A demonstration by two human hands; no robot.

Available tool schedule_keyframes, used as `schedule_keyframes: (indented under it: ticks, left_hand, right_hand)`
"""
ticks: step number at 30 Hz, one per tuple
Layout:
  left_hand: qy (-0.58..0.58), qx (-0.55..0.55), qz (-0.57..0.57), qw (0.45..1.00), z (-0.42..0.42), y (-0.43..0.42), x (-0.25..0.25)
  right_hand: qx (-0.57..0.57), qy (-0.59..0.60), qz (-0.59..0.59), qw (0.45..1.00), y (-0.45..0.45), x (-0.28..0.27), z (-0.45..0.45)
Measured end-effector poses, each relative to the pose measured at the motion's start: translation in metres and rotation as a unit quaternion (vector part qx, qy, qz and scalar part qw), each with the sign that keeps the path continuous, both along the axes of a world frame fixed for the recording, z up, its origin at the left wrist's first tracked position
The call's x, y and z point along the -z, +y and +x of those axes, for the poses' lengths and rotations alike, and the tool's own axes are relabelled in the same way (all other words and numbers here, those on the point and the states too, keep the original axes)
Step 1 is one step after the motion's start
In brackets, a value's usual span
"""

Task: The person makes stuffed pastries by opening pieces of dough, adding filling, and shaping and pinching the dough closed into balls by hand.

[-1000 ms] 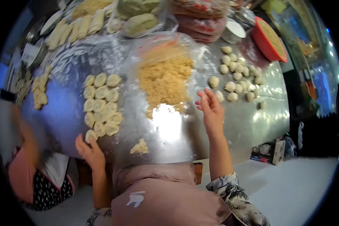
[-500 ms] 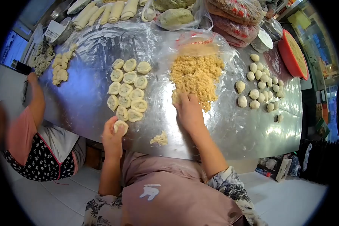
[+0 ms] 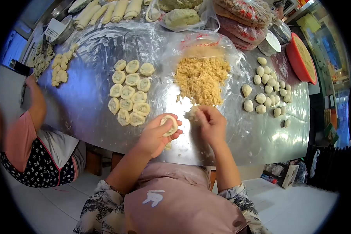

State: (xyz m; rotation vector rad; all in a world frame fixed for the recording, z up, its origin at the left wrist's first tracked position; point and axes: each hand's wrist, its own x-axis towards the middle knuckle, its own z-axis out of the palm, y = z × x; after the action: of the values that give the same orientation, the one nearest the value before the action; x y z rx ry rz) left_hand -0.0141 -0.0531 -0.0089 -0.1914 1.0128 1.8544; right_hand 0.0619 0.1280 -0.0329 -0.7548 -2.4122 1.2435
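My left hand (image 3: 156,136) holds a round dough piece (image 3: 170,125) with a hollowed middle, thumb across it, above the front of the steel table. A pinch of crumbly yellow filling (image 3: 192,113) is between the fingers of my right hand (image 3: 212,123), just in front of the filling heap (image 3: 202,80). The heap lies partly on a clear plastic bag. Left of it, several cupped dough rounds (image 3: 127,92) stand in rows. Behind my left hand a few dough scraps (image 3: 168,146) are mostly hidden.
Closed dough balls (image 3: 268,89) lie on the right, near a red bowl (image 3: 301,58). Dough rolls (image 3: 117,11) and bagged dough (image 3: 181,17) line the back. At the left, another person's arm (image 3: 36,97) reaches toward a greenish crumbly mass (image 3: 41,60), beside yellow dough pieces (image 3: 61,68).
My left hand has picked up a dough round from the front of the rows and brought it right. My right hand has drawn back from the heap with some filling.
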Motion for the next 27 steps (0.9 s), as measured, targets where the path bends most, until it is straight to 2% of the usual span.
schedule_keyframes:
  ticks: [1,3,4,7,8,9,12,15,16,23,27]
  left_hand:
    - [0.0,0.012,-0.003,1.0,0.0,0.005,0.001]
    - [0.004,-0.036,0.012,0.999,0.005,0.019,0.013]
    - [0.007,-0.059,0.02,0.998,0.007,0.026,0.019]
    - [-0.006,-0.05,0.013,0.999,0.007,0.04,0.031]
    - [0.001,-0.054,0.018,0.998,0.009,0.042,0.037]
    - [-0.022,-0.067,0.028,0.997,0.013,0.043,0.04]
    - [-0.05,-0.095,0.091,0.99,0.011,0.058,0.04]
    - [-0.006,-0.112,0.098,0.989,0.016,0.068,0.038]
    - [0.002,-0.09,0.078,0.993,0.016,0.068,0.036]
    - [0.033,-0.076,0.092,0.992,0.014,0.061,0.033]
    - [-0.003,-0.047,0.131,0.99,0.012,0.06,0.028]
  right_hand:
    - [0.01,0.022,-0.085,0.996,0.001,-0.003,0.0]
    - [0.033,0.067,-0.251,0.965,0.007,-0.006,-0.002]
    - [0.032,0.033,-0.214,0.976,0.01,-0.005,-0.005]
    - [0.069,-0.017,-0.215,0.974,0.016,0.01,-0.001]
    - [0.065,0.038,-0.279,0.957,0.015,0.016,0.001]
    - [0.057,0.038,-0.282,0.957,0.009,0.011,0.006]
    - [0.031,0.076,-0.26,0.962,-0.004,-0.012,0.003]
    - [-0.01,0.06,-0.027,0.998,-0.02,-0.016,0.001]
    - [-0.039,0.084,0.005,0.996,-0.022,-0.014,0.002]
    - [-0.044,0.03,-0.043,0.998,-0.022,-0.031,0.006]
    - [-0.036,0.03,0.009,0.999,-0.026,-0.033,0.0]
